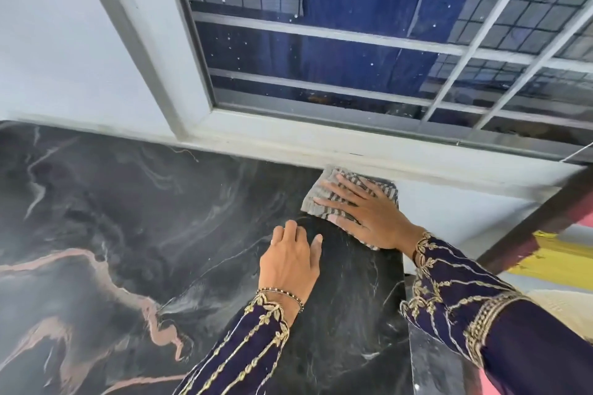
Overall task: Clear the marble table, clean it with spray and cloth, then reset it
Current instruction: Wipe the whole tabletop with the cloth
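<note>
At far right corner of black marble worktop (96, 202), under window (353, 42): we log 1 striped grey cloth (324, 199), flat on surface, touching wall. Right hand (369, 212): grip flat, fingers spread, pressing cloth. Left hand (290, 263): fingers loosely curled, resting on bare marble beside cloth, holding nothing.

Dark veined marble table (96, 218), bare, grey striped cloth (324, 199) flat at its far right corner
</note>
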Demonstrator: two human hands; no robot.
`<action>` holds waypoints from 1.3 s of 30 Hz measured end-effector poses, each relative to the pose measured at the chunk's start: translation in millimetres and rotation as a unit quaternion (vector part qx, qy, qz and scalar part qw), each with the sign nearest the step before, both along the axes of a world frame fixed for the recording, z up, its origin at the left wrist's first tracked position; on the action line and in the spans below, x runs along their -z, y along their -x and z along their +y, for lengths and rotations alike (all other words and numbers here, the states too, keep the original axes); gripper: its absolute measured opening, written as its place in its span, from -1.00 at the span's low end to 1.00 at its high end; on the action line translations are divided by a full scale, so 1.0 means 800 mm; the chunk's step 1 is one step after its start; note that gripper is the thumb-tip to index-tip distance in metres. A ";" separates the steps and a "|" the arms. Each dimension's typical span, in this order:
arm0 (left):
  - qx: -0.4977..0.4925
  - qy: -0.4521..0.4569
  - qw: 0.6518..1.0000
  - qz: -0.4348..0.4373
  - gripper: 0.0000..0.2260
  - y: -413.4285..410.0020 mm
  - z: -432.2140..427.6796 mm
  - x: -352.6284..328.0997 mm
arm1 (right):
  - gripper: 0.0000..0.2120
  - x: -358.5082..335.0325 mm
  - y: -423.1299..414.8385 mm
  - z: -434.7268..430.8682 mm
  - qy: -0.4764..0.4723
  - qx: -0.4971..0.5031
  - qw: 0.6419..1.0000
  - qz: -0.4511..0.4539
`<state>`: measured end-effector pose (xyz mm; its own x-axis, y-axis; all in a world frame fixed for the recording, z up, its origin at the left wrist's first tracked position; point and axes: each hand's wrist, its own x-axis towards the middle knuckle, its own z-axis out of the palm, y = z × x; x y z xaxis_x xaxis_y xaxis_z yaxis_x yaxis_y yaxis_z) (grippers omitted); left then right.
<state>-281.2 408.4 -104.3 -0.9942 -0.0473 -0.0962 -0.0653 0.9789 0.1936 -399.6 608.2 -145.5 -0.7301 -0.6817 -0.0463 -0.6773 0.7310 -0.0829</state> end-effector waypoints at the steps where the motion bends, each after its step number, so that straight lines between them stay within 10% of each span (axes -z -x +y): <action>1: 0.003 0.009 1.000 -0.001 -0.56 0.002 0.001 0.000 | -0.52 0.000 0.007 -0.001 0.001 0.017 1.000 -0.003; 19: 0.042 -0.016 0.999 -0.021 -0.51 -0.025 0.001 0.014 | -0.47 -0.001 -0.071 -0.002 0.090 0.333 0.934 -0.090; 39: 0.158 -0.089 0.983 -0.039 -0.62 -0.156 0.211 -0.016 | -0.65 -0.019 -0.326 0.149 0.326 0.443 0.823 -0.142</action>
<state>-156.7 577.4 -91.3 -0.9457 0.2871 -0.1524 0.2147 0.9038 0.3702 -139.0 727.7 -130.5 -0.9771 0.1640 -0.1359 0.2113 0.6653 -0.7160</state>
